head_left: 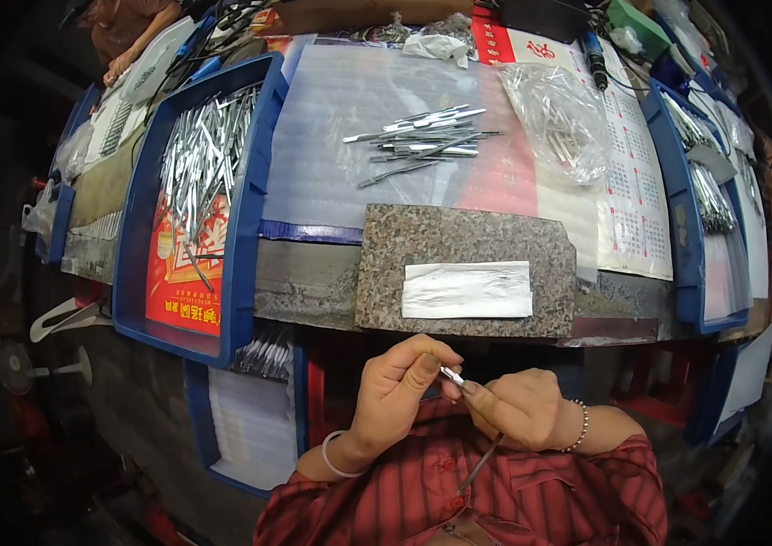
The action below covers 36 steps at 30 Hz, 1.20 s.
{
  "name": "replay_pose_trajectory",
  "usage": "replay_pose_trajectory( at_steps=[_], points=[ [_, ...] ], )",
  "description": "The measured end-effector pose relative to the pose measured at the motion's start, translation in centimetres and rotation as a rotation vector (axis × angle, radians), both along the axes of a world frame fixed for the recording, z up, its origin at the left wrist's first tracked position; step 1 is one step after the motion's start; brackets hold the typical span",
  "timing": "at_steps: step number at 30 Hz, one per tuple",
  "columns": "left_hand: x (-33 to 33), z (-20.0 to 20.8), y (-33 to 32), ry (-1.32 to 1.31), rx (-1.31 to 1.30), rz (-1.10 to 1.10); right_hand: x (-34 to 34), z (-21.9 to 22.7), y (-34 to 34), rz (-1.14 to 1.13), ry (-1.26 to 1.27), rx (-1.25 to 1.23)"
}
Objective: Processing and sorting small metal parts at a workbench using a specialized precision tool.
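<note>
Both the left hand (391, 393) and the right hand (524, 409) had fingers closed on a slim silver metal rod (451, 374), near the speckled stone slab (468, 238); handling seemed underway, the next move likely calling for steadiness.

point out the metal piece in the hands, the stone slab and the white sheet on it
Metal piece (452, 375): head view, on its exposed silver part.
Stone slab (468, 235): head view, on its bare top near the far edge.
White sheet (467, 291): head view, middle of its upper face.
</note>
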<state>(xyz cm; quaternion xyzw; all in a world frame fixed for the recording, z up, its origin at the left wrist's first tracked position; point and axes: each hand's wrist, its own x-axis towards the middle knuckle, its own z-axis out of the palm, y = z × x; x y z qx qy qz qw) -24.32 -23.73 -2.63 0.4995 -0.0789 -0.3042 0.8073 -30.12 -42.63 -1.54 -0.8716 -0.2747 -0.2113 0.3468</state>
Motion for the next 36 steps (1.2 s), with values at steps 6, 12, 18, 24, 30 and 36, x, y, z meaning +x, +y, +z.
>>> replay_pose_trajectory(
  at_steps=[6, 12, 18, 24, 30, 36],
  points=[
    [2.9, 1.4, 0.9, -0.250, 0.138, -0.157, 1.9, 1.5, -2.3, 0.080, 0.101, 0.010],
    [4.8, 1.3, -0.3, -0.873, 0.406, -0.029, 4.5, 3.3, -4.1, 0.021, 0.144, -0.042],
    [7.2, -0.1, -0.6, -1.178, 0.605, 0.211, 5.4, 4.9, -5.6, -0.171, 0.121, 0.101],
    [7.7, -1.3, -0.8, -1.352, 0.758, 0.115, 5.6, 5.0, -5.2, -0.131, 0.284, 0.089],
    [8.0, -1.2, -0.9, -1.356, 0.737, 0.073, 6.4, 5.2, -3.3, -0.159, 0.100, 0.129],
    [8.3, -1.7, -0.4, -1.310, 0.741, 0.064, 8.1, 2.5, -4.4, -0.159, 0.420, 0.081]
  ],
)
